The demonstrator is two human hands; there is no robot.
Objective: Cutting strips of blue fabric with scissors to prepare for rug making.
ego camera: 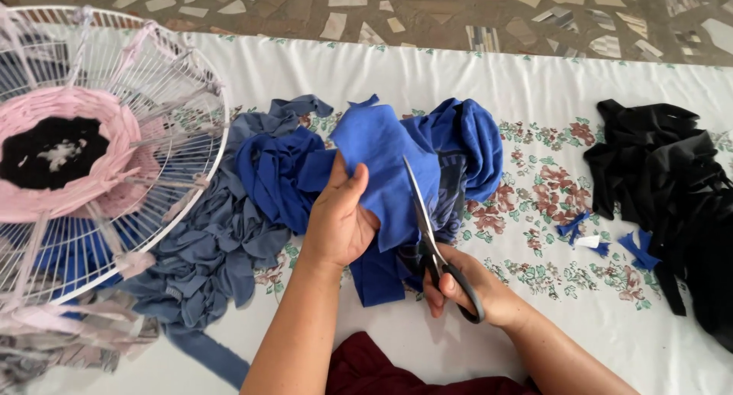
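**Scissors into the blue cloth, left hand keeping it taut**

From where I sit, the step in hand is a cut up through the blue cloth (pixel 382 173), and my judgement is that doing it well hangs on tension: the fabric wants to be held flat and stretched ahead of the blades, with the thumb kept off the cutting line, and the scissors (pixel 435 242) fed in long, steady bites rather than short snips so the edge does not fray into steps.

The left hand (pixel 340 223) is closed in a pinch on the blue cloth, thumb on top pointing toward 12 o'clock, fingers folded underneath out of sight. It lifts the piece just clear of the pile. The right hand (pixel 466 288) is wrapped round the black handles of the scissors, fingers through the loops; the blades point toward 11 o'clock. I cannot tell whether the blades stand parted, as the cloth hides one side.

The blue cloth sits at the middle of the sheet-covered table (pixel 534 89), with the rest of it bunched toward 1 o'clock from the left hand. A heap of grey-blue strips (pixel 206 250) lies at 9 o'clock from that hand, touching a white wire frame (pixel 217 120) with pink weaving (pixel 61 158) in it. Black fabric (pixel 664 181) rests well apart at 3 o'clock, and small blue offcuts (pixel 573 227) lie between it and the scissors. A dark red garment (pixel 366 372) shows at 6 o'clock.
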